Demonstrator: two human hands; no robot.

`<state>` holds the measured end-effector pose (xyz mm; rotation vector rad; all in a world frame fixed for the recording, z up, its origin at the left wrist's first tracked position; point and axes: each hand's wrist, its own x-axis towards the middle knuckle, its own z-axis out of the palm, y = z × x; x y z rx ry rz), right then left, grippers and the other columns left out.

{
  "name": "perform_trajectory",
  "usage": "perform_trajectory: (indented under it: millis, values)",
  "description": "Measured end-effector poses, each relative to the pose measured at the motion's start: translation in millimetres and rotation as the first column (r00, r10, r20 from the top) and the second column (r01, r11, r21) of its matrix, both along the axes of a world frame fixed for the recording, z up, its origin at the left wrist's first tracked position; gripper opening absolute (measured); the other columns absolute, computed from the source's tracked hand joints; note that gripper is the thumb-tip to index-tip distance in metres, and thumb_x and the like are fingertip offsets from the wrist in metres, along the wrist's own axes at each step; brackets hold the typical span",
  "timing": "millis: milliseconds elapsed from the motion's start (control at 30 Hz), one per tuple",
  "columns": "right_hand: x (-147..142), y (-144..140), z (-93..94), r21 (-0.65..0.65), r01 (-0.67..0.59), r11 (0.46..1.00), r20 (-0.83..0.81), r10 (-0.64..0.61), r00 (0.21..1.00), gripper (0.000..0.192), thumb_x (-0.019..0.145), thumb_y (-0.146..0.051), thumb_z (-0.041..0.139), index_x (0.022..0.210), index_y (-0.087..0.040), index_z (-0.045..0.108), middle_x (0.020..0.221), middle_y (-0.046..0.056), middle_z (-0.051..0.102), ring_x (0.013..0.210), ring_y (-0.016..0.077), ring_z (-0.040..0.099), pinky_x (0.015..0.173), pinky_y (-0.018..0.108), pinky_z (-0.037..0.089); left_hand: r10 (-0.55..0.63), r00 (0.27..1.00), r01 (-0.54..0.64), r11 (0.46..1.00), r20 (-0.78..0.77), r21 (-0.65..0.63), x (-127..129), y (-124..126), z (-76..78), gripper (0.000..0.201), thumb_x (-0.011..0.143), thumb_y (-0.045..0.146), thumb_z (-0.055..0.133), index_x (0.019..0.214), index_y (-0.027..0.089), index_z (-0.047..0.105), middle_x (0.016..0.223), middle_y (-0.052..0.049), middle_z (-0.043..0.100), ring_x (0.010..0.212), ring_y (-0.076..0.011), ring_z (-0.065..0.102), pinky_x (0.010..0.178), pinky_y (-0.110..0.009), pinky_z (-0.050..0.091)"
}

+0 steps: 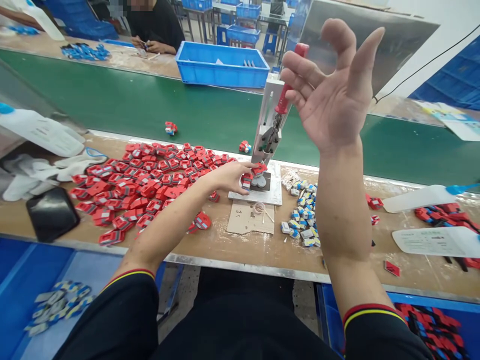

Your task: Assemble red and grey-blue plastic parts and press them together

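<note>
Left hand: bare, no glove, ring or watch in view.
Right hand: bare as well, nothing worn on wrist or fingers.
Forearms: uncovered from wrist to above the elbow.
Left sleeve: short, black cloth, cuff edged with a thin red band and a thin yellow band.
Right sleeve: same black cloth, same red and yellow cuff bands.
Lap: black clothing, plain, no markings visible.

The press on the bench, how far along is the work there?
Done: two red parts already lie on the green belt. In hand: the left hand sets a red part under the press, while the right hand is open at its red lever. Left: a big pile of red parts waits beside it.
</note>
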<state>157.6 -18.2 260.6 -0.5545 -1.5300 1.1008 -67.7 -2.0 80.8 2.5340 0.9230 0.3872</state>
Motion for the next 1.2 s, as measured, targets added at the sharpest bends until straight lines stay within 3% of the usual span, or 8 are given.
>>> perform_trajectory:
  millis: [100,167,267,433,633,800,1000,1200]
  values:
    - [15,6,-37.2,0.093,0.032,0.995,-0.017,-0.031,0.999,0.058,0.100,-0.045,0.035,0.056,-0.011,0.053,0.119,-0.014,0.079,0.124,0.0172,0.069,0.072,0.033,0.048,-0.010,1.000,0.009,1.000,0.026,0.010,0,1,-2.2,0.031,0.070,0.030,0.086,0.098,0.020,0.075,0.159,-0.011,0.060,0.131,-0.0318,0.068,0.109,-0.045,0.055]
    - [31,5,-82.7,0.099,0.160,0.982,-0.073,-0.153,0.986,0.022,0.089,-0.034,0.066,0.072,-0.022,0.064,0.108,-0.008,0.082,0.108,0.0138,0.074,0.075,0.030,0.057,-0.009,0.999,0.008,1.000,0.052,0.010,0,3,-4.8,0.031,0.069,0.029,0.086,0.098,0.020,0.076,0.157,-0.012,0.061,0.130,-0.0324,0.069,0.108,-0.045,0.056]
    - [49,8,-157.7,0.032,0.293,0.956,0.190,-0.293,0.937,0.007,0.080,-0.028,0.072,0.080,-0.024,0.067,0.085,-0.001,0.074,0.082,0.0148,0.069,0.071,0.033,0.059,-0.012,0.996,0.011,1.000,0.087,0.007,-2,5,-7.4,0.032,0.068,0.029,0.087,0.098,0.020,0.077,0.153,-0.013,0.064,0.129,-0.0331,0.069,0.111,-0.047,0.055]
    - [37,25,-228.7,-0.193,0.183,0.964,0.482,-0.069,0.873,0.052,0.069,-0.035,0.082,0.117,-0.025,0.067,0.135,0.012,0.070,0.115,0.0285,0.066,0.089,0.045,0.058,-0.027,0.994,0.027,1.000,0.109,-0.001,-3,5,-5.5,0.034,0.068,0.030,0.088,0.098,0.019,0.077,0.153,-0.014,0.064,0.134,-0.0325,0.067,0.116,-0.047,0.051]
    - [24,37,-240.5,-0.296,0.118,0.948,0.347,-0.008,0.938,0.047,0.071,-0.050,0.082,0.108,-0.024,0.067,0.109,0.008,0.076,0.105,0.0262,0.069,0.096,0.045,0.056,-0.001,0.985,0.010,0.999,0.175,-0.053,-5,1,-9.9,0.030,0.068,0.026,0.087,0.095,0.020,0.076,0.149,-0.013,0.067,0.130,-0.0324,0.069,0.113,-0.051,0.054]
    - [47,23,-242.9,-0.341,0.170,0.924,0.270,-0.077,0.960,0.048,0.079,-0.063,0.077,0.108,-0.026,0.065,0.101,0.003,0.075,0.090,0.0188,0.068,0.078,0.033,0.057,0.102,0.939,-0.074,0.992,0.329,-0.098,-17,-3,-14.8,0.038,0.069,0.033,0.091,0.101,0.020,0.076,0.148,-0.015,0.066,0.134,-0.0332,0.066,0.112,-0.053,0.056]
    - [72,-3,-225.9,-0.534,0.071,0.843,0.023,-0.069,0.997,0.039,0.084,-0.063,0.071,0.101,-0.028,0.064,0.093,0.003,0.072,0.082,0.0203,0.070,0.063,0.032,0.055,0.355,0.717,-0.147,0.919,0.601,-0.367,-19,-12,-16.7,0.057,0.071,0.041,0.091,0.119,0.019,0.067,0.119,-0.012,0.075,0.103,-0.0270,0.076,0.095,-0.047,0.065]
    - [72,-26,-199.3,-0.531,0.052,0.846,-0.127,-0.140,0.982,0.030,0.085,-0.049,0.063,0.107,-0.029,0.066,0.078,0.000,0.052,0.063,0.0155,0.045,0.051,0.029,0.042,0.470,0.562,-0.160,0.869,0.681,-0.468,3,-10,-16.8,0.055,0.067,0.031,0.090,0.114,0.020,0.063,0.110,-0.008,0.074,0.103,-0.0255,0.075,0.093,-0.045,0.067]
